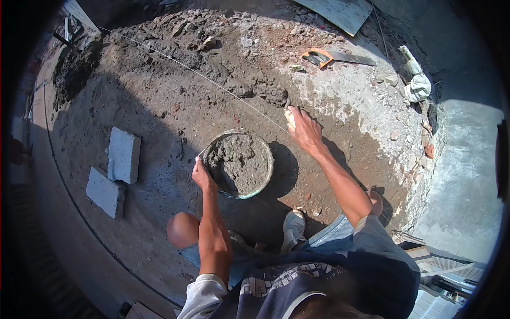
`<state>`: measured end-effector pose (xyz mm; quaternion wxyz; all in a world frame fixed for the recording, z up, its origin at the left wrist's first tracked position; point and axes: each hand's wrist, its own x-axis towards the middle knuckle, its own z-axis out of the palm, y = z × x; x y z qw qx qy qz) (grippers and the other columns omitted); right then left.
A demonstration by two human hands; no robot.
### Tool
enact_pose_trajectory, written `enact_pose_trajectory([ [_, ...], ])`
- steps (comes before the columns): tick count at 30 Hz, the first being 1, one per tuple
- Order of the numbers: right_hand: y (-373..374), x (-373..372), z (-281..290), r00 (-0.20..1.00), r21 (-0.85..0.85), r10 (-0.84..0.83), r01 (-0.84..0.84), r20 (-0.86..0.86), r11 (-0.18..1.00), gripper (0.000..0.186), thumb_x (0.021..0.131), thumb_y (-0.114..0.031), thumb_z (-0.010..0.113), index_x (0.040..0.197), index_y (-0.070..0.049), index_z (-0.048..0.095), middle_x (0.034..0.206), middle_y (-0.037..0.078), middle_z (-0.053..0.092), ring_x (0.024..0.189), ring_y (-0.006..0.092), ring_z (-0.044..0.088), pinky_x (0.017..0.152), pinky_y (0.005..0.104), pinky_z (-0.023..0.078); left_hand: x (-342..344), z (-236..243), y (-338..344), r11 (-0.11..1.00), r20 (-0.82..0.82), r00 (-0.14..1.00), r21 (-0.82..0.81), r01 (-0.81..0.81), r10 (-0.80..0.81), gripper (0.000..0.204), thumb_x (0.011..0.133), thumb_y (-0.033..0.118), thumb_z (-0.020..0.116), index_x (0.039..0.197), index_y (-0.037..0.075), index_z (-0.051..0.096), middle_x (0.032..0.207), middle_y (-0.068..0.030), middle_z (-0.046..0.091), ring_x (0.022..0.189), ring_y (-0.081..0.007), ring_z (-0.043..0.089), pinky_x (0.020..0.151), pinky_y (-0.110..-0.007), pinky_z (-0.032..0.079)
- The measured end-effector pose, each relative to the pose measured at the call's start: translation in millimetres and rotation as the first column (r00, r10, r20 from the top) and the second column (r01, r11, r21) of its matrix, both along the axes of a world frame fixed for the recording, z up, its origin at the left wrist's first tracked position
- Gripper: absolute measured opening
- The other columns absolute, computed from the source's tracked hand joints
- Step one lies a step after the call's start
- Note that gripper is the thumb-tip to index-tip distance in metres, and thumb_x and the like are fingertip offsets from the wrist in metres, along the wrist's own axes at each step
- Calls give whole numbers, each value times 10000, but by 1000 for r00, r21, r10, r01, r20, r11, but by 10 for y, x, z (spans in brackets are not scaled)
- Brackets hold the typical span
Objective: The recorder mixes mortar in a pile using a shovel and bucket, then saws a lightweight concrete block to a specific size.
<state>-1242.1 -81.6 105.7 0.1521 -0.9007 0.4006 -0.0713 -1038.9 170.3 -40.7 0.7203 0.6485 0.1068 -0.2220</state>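
A round bucket (247,196) stands on the dirt in front of me, filled nearly to its rim with wet grey mortar (245,162). My left hand (202,174) is closed on the left side of that rim. To the right of and beyond the bucket, my right hand (305,131) is wrapped round a pale-handled tool (290,119). Its working end is hard to make out against the mortar and soil. A taut string (207,78) runs from the far left down to near this hand.
Two pale blocks (123,155) lie at the left. Clumpy mortar (234,87) follows the string. Farther off lie an orange-handled handsaw (348,58) and a flat board (342,15). A whitish cloth bundle (418,85) rests beside the concrete surface (465,159) at right. A dark cable (66,183) curves along the left.
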Motion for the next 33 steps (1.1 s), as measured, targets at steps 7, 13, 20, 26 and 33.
enact_pose_trajectory([
  [7, 292, -367, -24, 999, -46, -33, 32, -3, 998, 522, 832, -140, 665, 1308, -149, 452, 1053, 185, 603, 879, 409, 635, 712, 485, 523, 30, 61, 40, 998, -169, 984, 9, 67, -65, 482, 942, 483, 543, 884, 21, 664, 766, 1, 582, 632, -105, 486, 589, -272, 412],
  [13, 1095, -1074, 668, 968, 84, 159, -145, -192, 986, 468, 841, -165, 669, 1284, -155, 517, 1021, 141, 624, 869, 366, 644, 675, 448, 525, -8, 223, -239, 984, -110, 986, 112, 141, -128, 486, 962, 453, 509, 811, 6, 627, 710, 12, 532, 611, -113, 410, 560, -312, 364],
  [20, 682, -666, -215, 942, 153, 194, -157, -274, 976, 430, 883, -232, 633, 1273, -106, 502, 955, 204, 647, 809, 402, 646, 682, 476, 515, -320, 448, -374, 955, 49, 976, 224, 197, -213, 524, 978, 430, 489, 667, 9, 470, 608, 31, 389, 597, -103, 331, 527, -320, 290],
  [26, 1268, -584, -490, 994, 673, 90, -111, 66, 731, 500, 870, -270, 655, 1286, -56, 478, 952, 266, 665, 869, 396, 674, 736, 435, 516, -499, 428, -388, 973, 78, 988, 198, 115, -132, 507, 985, 409, 482, 661, 23, 425, 598, 36, 365, 593, -99, 310, 521, -318, 271],
  [33, 1519, -467, -423, 988, 934, -153, 77, -24, 348, 539, 881, -266, 667, 1322, -37, 459, 781, 65, 590, 552, 91, 527, 489, 281, 445, -245, 294, -463, 985, 36, 987, 87, 152, -155, 448, 979, 399, 507, 716, 38, 527, 636, 61, 397, 600, -81, 318, 529, -295, 272],
])
